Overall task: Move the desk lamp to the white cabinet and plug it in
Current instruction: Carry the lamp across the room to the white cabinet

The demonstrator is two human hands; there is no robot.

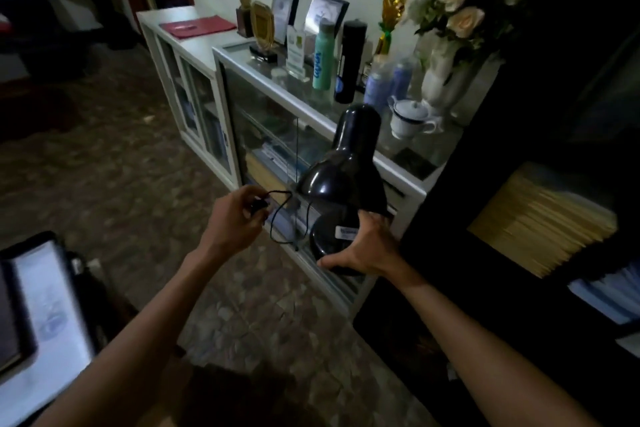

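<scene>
1. Desk lamp (341, 180) is off any surface, carried in front of the glass-fronted white cabinet (412, 188), below its top edge.
2. Right hand (363, 248) grip: closed around the lamp's round base, thumb under, fingers over the rim.
3. Left hand (232, 218) grip: pinched shut on the dark plug at the end of the cord (280, 218); cord loops slack between plug and base.
4. Step in hand, as I read it: lift the lamp onto the cabinet top. Keep the base level, keep the cord slack clear of the cabinet edge.
5. Landing zone is tight: white teacup (410, 120), black bottle (349, 62), teal bottle (322, 55) and a white flower vase (441, 80) crowd the top. Bare glass near the front corner looks best; shade could clip the teacup.
6. No socket visible, so find one before letting go of the plug.
7. Writing: white sticker on the base, unreadable. Vertical lettering on the teal bottle, too blurred to read.
</scene>
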